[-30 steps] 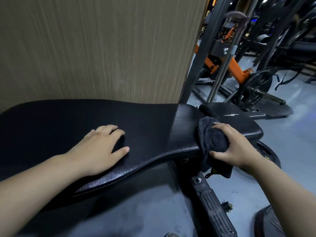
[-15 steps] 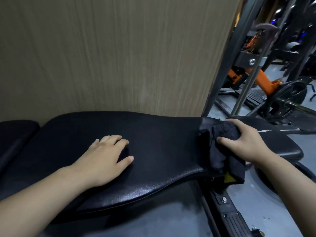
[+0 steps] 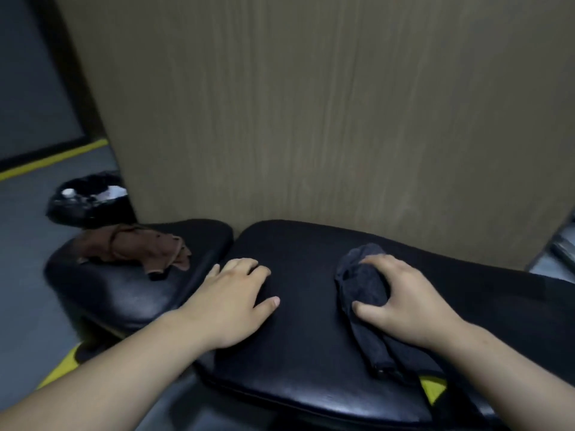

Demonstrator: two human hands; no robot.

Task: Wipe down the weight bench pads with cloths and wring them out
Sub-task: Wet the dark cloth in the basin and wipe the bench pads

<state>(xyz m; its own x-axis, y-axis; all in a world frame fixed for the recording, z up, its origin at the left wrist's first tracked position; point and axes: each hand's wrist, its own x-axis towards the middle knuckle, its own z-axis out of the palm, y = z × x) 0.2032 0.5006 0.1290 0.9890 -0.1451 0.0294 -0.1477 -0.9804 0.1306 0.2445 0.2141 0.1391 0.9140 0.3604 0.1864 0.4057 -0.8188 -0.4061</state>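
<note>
The long black bench pad (image 3: 311,353) runs across the middle of the view. A dark grey cloth (image 3: 361,284) lies bunched on it, and my right hand (image 3: 401,300) presses down on the cloth with the fingers curled over it. My left hand (image 3: 236,293) rests flat on the pad near its left end, fingers apart, holding nothing. A smaller black seat pad (image 3: 124,293) adjoins on the left, and a crumpled brown cloth (image 3: 140,250) lies on top of it.
A tall wood-grain panel (image 3: 311,119) stands right behind the bench. A black bin (image 3: 87,200) with white scraps sits on the grey floor at the left. A yellow floor line (image 3: 53,158) runs at the far left. A metal frame part (image 3: 563,250) shows at the right edge.
My right hand has slid the dark cloth leftward along the pad, from its right end to the middle. The view has swung left, bringing the seat pad, brown cloth and bin into sight.
</note>
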